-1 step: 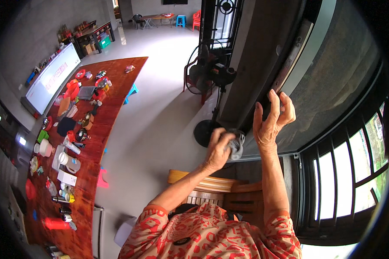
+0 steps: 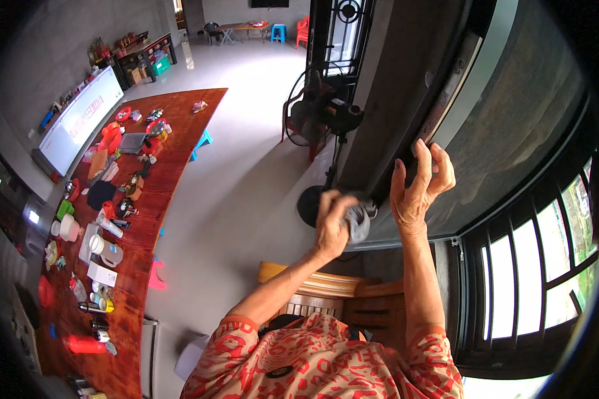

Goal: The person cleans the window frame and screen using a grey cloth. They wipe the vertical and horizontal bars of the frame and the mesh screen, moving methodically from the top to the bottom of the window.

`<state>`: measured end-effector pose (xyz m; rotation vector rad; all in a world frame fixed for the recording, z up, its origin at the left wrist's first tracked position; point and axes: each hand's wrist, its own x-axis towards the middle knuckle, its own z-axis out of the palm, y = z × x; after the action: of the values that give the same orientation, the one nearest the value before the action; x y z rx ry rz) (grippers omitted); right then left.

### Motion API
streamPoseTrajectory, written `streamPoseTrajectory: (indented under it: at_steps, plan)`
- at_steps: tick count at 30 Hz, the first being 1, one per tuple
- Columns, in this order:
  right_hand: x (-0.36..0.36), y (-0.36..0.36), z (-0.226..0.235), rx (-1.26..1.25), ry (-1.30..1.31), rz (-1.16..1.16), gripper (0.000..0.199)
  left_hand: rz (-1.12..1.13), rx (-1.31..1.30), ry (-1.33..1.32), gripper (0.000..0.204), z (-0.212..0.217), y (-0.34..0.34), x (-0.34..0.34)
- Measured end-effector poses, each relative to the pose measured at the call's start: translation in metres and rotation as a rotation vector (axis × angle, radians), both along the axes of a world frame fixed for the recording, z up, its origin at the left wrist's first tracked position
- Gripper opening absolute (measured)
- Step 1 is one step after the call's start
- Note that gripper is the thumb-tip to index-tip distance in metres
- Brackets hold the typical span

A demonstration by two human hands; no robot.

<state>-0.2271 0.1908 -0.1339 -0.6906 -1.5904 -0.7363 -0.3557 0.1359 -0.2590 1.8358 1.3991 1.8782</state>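
My left hand [image 2: 333, 226], slightly blurred, is closed on a crumpled grey cloth [image 2: 359, 221], which hangs out on its right side. Both are close to the lower part of a tall dark door frame [image 2: 406, 86]. My right hand [image 2: 422, 183] is raised on the right, fingers bent and spread apart. Its fingertips are at the lower end of a pale strip [image 2: 452, 86] on the frame; whether they press on it I cannot tell. Nothing shows in that hand's grasp.
A black standing fan [image 2: 329, 113] is just beyond my left hand. Below my arms lies a wooden bench [image 2: 326, 282]. A barred window [image 2: 519, 279] is at right. The long red-brown table [image 2: 180, 133] at left carries cups, bowls, bottles and bags.
My left hand has shifted slightly left with the grey cloth, and more of the cloth shows. My right hand stays in place.
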Motion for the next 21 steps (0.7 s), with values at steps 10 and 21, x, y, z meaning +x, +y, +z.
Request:
streamPoseTrajectory:
  at_steps: [10,21]
  plan:
    - [0.011,0.002,-0.012,-0.047,-0.094,-0.034,0.059,-0.359,0.314,-0.153,0.047,0.137,0.059,0.011]
    - [0.0,0.017,-0.04,0.016,-0.073,0.008,0.072,-0.173,0.299,0.167,0.026,0.051,0.063,0.006]
